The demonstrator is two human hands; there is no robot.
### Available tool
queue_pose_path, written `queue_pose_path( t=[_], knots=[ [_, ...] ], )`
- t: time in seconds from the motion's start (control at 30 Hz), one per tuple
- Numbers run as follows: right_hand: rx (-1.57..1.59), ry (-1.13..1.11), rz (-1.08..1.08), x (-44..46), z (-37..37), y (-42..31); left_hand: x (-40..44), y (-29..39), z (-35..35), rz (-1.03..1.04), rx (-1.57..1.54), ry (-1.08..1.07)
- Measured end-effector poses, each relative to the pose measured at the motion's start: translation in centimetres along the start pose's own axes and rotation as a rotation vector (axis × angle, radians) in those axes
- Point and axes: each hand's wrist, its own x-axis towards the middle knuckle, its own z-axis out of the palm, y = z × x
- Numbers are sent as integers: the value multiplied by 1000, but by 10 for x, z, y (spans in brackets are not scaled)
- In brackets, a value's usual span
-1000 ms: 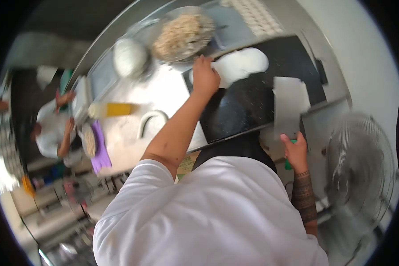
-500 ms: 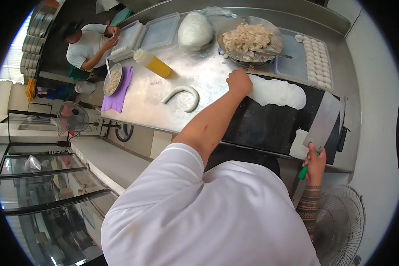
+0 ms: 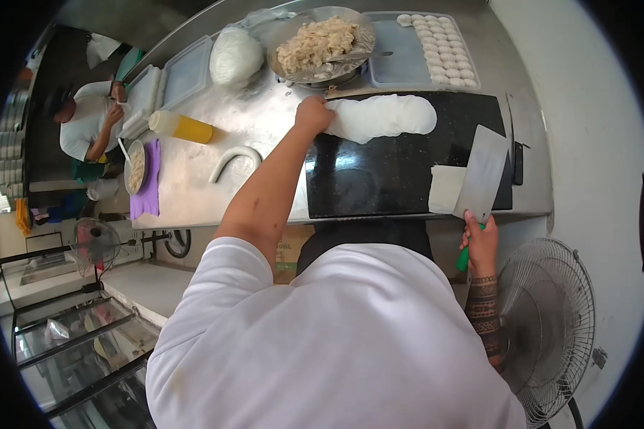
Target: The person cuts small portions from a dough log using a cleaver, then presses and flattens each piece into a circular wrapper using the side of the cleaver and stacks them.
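Note:
My left hand (image 3: pixel 313 115) is closed at the left end of a row of overlapping thin white dough wrappers (image 3: pixel 386 116), which lies along the far side of the black board (image 3: pixel 379 171). My right hand (image 3: pixel 479 242) grips the green handle of a cleaver (image 3: pixel 484 168), whose broad blade lies tilted over the board's right side. Against the blade's left edge sits a folded white cloth (image 3: pixel 446 189). Behind my left hand stands a metal bowl of pale chopped filling (image 3: pixel 318 46). A curved roll of dough (image 3: pixel 236 156) rests on the steel table left of my forearm.
A tray (image 3: pixel 393 61) with rows of small dough balls (image 3: pixel 447 53) is at the back right. An oil bottle (image 3: pixel 182 127), a plastic-wrapped white mass (image 3: pixel 235 58) and a bowl on a purple cloth (image 3: pixel 147 193) are leftward. A co-worker (image 3: pixel 89 121) stands beyond; a fan (image 3: pixel 547 322) is right.
The view has swung to the right, so the table appears shifted left. My left hand stays at the wrappers' left end, and my right hand still holds the cleaver over the board's right side.

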Motion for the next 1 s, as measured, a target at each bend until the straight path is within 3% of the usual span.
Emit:
queue_pose_path(
  t=[0.17, 0.37, 0.5, 0.73, 0.93, 1.0],
  knots=[
    [-8, 31, -7, -4, -5, 4, -10, 12, -2, 77, -181, 76],
    [41, 68, 18, -1, -7, 9, -37, 54, -38, 17, -963, -294],
    [34, 72, 40, 2, -3, -5, -67, 94, -94, -4, -1245, -475],
    [15, 45, 33, 7, 12, -23, -112, 115, -214, 178, -1372, -518],
    [-4, -10, 19, 10, 46, -24, -98, 53, -315, 337, -1241, -334],
    [-14, -13, 31, 7, 61, -27, -85, 26, -361, 187, -1225, -205]
  ],
)
